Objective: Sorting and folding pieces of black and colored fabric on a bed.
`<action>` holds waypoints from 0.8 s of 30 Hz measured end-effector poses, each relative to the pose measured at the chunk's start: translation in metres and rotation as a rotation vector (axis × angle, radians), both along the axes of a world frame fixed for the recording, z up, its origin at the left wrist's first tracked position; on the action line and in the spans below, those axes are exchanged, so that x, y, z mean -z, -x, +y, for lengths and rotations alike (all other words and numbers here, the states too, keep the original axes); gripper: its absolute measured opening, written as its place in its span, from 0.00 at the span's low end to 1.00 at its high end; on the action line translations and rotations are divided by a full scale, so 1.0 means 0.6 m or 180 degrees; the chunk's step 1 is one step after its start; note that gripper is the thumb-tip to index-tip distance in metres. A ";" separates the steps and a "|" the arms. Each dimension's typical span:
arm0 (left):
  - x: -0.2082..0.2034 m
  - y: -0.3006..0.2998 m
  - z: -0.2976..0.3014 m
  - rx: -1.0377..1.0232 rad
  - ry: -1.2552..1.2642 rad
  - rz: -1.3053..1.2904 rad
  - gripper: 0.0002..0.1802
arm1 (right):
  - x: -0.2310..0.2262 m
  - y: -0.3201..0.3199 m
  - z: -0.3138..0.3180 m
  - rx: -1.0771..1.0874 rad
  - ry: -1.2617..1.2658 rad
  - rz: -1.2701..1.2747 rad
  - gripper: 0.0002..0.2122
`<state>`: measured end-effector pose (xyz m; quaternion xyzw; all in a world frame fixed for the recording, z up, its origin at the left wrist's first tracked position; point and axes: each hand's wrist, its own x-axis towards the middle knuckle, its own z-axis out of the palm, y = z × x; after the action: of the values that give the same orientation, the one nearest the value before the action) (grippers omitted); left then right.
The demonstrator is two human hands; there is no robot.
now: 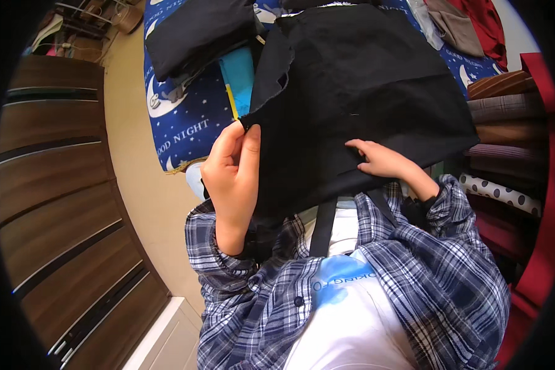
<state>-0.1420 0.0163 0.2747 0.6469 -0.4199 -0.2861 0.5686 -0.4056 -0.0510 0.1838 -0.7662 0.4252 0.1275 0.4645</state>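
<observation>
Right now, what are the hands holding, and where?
The left hand pinches the left edge of a black cloth garment. The right hand rests flat on its lower part.

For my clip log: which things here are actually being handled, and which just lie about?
In hand: black garment, pinched at its edge by the left hand, right hand flat on it.
Lying about: folded dark cloth, blue starred sheet, stacked fabrics.
</observation>
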 end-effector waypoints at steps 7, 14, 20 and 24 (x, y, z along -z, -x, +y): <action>0.001 0.003 0.003 0.0022 -0.0001 0.0104 0.09 | 0.001 0.005 -0.005 -0.0469 0.0359 -0.0546 0.19; -0.005 0.009 0.004 0.0006 -0.0067 0.0063 0.09 | -0.061 -0.039 -0.050 -0.1091 0.1664 -0.1006 0.12; -0.008 0.007 0.002 0.0168 -0.0108 0.0023 0.07 | -0.186 -0.137 -0.069 -0.0742 0.2773 -0.2258 0.06; -0.016 0.016 -0.001 0.0189 0.0190 -0.0023 0.07 | -0.208 -0.183 -0.065 -0.0618 0.2281 -0.2746 0.06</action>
<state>-0.1517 0.0159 0.2841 0.6178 -0.4494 -0.2879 0.5774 -0.2956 -0.0898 0.3085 -0.8942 0.1413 -0.3071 0.2934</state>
